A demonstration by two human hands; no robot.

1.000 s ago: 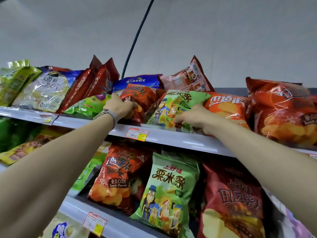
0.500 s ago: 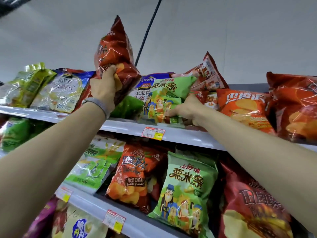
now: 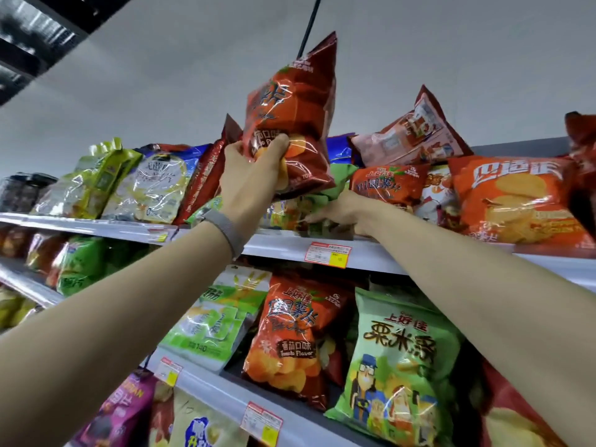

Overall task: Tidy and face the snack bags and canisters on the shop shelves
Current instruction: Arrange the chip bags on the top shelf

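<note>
My left hand (image 3: 250, 175) grips the lower part of a red chip bag (image 3: 290, 114) and holds it upright above the top shelf (image 3: 290, 245). A grey band sits on that wrist. My right hand (image 3: 338, 212) rests on a green snack bag (image 3: 335, 182) lying on the top shelf, mostly hidden behind the red bag and my hands. Beside it lie a red tomato chip bag (image 3: 387, 183) and an orange chip bag (image 3: 516, 198). A pinkish bag (image 3: 416, 133) leans at the back.
Yellow-green and clear bags (image 3: 129, 185) fill the top shelf's left part. The middle shelf holds a red tomato bag (image 3: 293, 337), a green corn-strip bag (image 3: 396, 366) and a green-white pouch (image 3: 216, 321). Price tags (image 3: 329, 254) hang on the shelf edges. A black cable (image 3: 309, 24) runs up the wall.
My left hand has lifted the red chip bag off the top shelf and moved it right, over the green bag. My right hand keeps its place on the green bag.
</note>
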